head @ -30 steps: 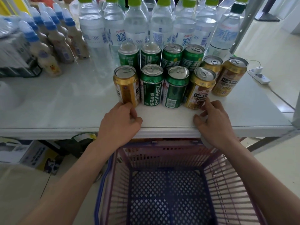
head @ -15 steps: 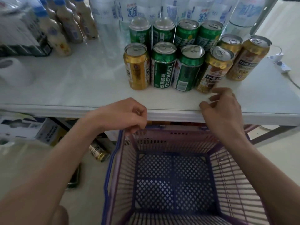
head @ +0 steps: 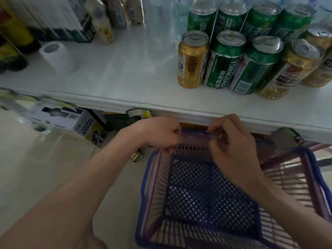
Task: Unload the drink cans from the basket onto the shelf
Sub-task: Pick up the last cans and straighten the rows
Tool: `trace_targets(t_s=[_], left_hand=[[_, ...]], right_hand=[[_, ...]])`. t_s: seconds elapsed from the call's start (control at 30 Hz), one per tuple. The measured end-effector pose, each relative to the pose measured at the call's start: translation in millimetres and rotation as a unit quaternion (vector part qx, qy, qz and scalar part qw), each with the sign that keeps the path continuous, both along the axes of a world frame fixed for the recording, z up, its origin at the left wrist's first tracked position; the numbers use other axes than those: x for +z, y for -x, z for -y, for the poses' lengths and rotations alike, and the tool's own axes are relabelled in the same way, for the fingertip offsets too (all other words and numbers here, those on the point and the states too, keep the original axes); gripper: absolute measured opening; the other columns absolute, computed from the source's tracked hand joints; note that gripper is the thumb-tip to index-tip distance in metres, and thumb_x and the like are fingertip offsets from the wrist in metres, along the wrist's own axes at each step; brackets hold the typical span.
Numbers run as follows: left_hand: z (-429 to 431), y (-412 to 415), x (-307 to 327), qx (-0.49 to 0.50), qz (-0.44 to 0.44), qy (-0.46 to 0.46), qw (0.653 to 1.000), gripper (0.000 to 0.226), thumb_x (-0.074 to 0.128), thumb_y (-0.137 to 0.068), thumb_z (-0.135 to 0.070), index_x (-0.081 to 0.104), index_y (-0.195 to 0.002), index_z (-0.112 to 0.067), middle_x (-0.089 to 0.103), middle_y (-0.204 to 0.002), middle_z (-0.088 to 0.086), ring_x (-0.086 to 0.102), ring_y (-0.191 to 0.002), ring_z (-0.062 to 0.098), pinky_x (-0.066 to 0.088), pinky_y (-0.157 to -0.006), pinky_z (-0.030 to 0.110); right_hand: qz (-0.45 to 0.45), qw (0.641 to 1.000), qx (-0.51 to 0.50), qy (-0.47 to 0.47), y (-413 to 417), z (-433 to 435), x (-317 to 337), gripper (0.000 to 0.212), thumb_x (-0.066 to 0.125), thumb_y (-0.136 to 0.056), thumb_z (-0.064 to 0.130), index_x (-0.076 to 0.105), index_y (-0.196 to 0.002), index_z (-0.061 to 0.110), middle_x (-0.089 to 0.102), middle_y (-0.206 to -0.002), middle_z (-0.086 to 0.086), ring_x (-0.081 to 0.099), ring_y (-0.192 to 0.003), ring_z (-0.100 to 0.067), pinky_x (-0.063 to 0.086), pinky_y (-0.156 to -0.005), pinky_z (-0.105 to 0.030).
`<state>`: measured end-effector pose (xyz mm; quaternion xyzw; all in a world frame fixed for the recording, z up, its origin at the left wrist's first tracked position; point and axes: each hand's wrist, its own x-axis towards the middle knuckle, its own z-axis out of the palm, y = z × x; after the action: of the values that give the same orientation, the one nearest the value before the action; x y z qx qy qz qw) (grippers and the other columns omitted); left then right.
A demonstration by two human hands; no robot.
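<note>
Down low and close by, the purple and blue basket (head: pixel 143 186) sits with only its net floor showing inside. At its far rim, the left hand (head: pixel 161 135) and the right hand (head: pixel 231 146) are side by side, and both have their fingers curled round that rim. Just past them is the white shelf (head: pixel 125 74). On its right part the drink cans (head: pixel 222 65) stand upright in two tight rows, gold and green, touching. Off to the left stands a white paper roll (head: pixel 57 56), with small bottles (head: pixel 106 27) behind it.
</note>
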<state>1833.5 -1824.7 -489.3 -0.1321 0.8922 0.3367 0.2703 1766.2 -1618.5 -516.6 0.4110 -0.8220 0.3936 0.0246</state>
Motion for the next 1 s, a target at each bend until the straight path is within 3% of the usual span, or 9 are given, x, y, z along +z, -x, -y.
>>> trace_targets(t_s=[0.17, 0.23, 0.33, 0.47, 0.57, 0.67, 0.8, 0.87, 1.0], left_hand=[[25, -14, -22, 0.037, 0.179, -0.039, 0.982, 0.025, 0.049, -0.097, -0.015, 0.069, -0.083, -0.011, 0.076, -0.065, 0.0, 0.075, -0.059, 0.009, 0.05, -0.044, 0.017], [41, -23, -37, 0.058, 0.282, -0.031, 0.957, 0.031, 0.043, -0.102, -0.019, 0.066, -0.086, -0.007, 0.077, -0.068, 0.002, 0.076, -0.06, 0.014, 0.055, -0.049, 0.02], [65, -41, -64, 0.093, 0.395, 0.017, 0.914, 0.038, 0.034, -0.108, -0.026, 0.062, -0.092, -0.006, 0.074, -0.082, 0.005, 0.074, -0.07, 0.014, 0.056, -0.061, 0.025], [98, -67, -101, 0.175, 0.335, 0.078, 0.923, 0.033, 0.04, -0.105, -0.032, 0.06, -0.103, -0.006, 0.072, -0.087, 0.007, 0.069, -0.07, 0.016, 0.056, -0.064, 0.027], [123, -92, -122, 0.259, 0.245, 0.127, 0.926, 0.022, 0.057, -0.098, -0.027, 0.055, -0.103, -0.006, 0.072, -0.087, 0.013, 0.07, -0.066, 0.021, 0.056, -0.051, 0.025], [144, -118, -141, 0.297, 0.204, 0.216, 0.907, 0.043, 0.061, -0.092, -0.019, 0.052, -0.131, -0.002, 0.066, -0.121, 0.022, 0.068, -0.107, 0.035, 0.059, -0.088, 0.04], [156, -126, -163, 0.392, 0.22, 0.148, 0.881, 0.062, 0.069, -0.091, -0.01, 0.04, -0.144, -0.001, 0.052, -0.14, 0.027, 0.057, -0.125, 0.042, 0.055, -0.097, 0.047], [157, -129, -179, 0.397, 0.221, 0.148, 0.878, 0.068, 0.072, -0.089, -0.01, 0.037, -0.147, 0.0, 0.048, -0.144, 0.027, 0.054, -0.128, 0.041, 0.054, -0.1, 0.047], [152, -139, -216, 0.32, 0.239, 0.198, 0.895, 0.053, 0.072, -0.09, -0.02, 0.048, -0.134, -0.003, 0.055, -0.136, 0.021, 0.057, -0.125, 0.035, 0.052, -0.097, 0.037]], right_hand=[[0.023, 0.989, 0.127, -0.076, -26, 38, -22, 0.022, 0.07, -0.082, -0.006, 0.063, -0.089, 0.013, 0.054, -0.09, 0.006, 0.048, -0.071, -0.006, 0.042, -0.065, -0.017], [0.034, 0.98, 0.163, -0.107, -41, 61, -31, 0.015, 0.069, -0.085, -0.002, 0.065, -0.089, 0.012, 0.056, -0.093, 0.002, 0.05, -0.078, -0.007, 0.045, -0.067, -0.023], [0.021, 0.971, 0.18, -0.157, -67, 94, -47, 0.008, 0.063, -0.092, 0.006, 0.069, -0.096, 0.006, 0.059, -0.104, -0.007, 0.057, -0.096, -0.022, 0.051, -0.079, -0.035], [0.024, 0.938, 0.226, -0.263, -102, 140, -72, 0.024, 0.057, -0.095, 0.018, 0.065, -0.115, 0.01, 0.053, -0.126, -0.012, 0.05, -0.119, -0.027, 0.047, -0.09, -0.036], [0.025, 0.863, 0.278, -0.422, -120, 188, -97, 0.036, 0.053, -0.1, 0.023, 0.061, -0.132, 0.01, 0.051, -0.142, -0.015, 0.047, -0.134, -0.032, 0.043, -0.104, -0.04], [0.027, 0.792, 0.303, -0.529, -121, 239, -134, 0.043, 0.042, -0.106, 0.023, 0.054, -0.145, 0.009, 0.048, -0.153, -0.012, 0.045, -0.142, -0.033, 0.042, -0.112, -0.049], [0.085, 0.79, 0.227, -0.563, -106, 274, -167, 0.054, 0.04, -0.109, 0.027, 0.032, -0.16, 0.015, 0.027, -0.167, -0.012, 0.032, -0.15, -0.034, 0.034, -0.118, -0.053], [0.106, 0.785, 0.213, -0.572, -103, 277, -179, 0.05, 0.04, -0.109, 0.029, 0.041, -0.156, 0.013, 0.037, -0.162, -0.011, 0.038, -0.147, -0.032, 0.036, -0.117, -0.049], [0.117, 0.81, 0.165, -0.551, -98, 278, -203, 0.046, 0.043, -0.106, 0.022, 0.05, -0.148, 0.005, 0.044, -0.156, -0.018, 0.043, -0.142, -0.037, 0.039, -0.114, -0.047]])
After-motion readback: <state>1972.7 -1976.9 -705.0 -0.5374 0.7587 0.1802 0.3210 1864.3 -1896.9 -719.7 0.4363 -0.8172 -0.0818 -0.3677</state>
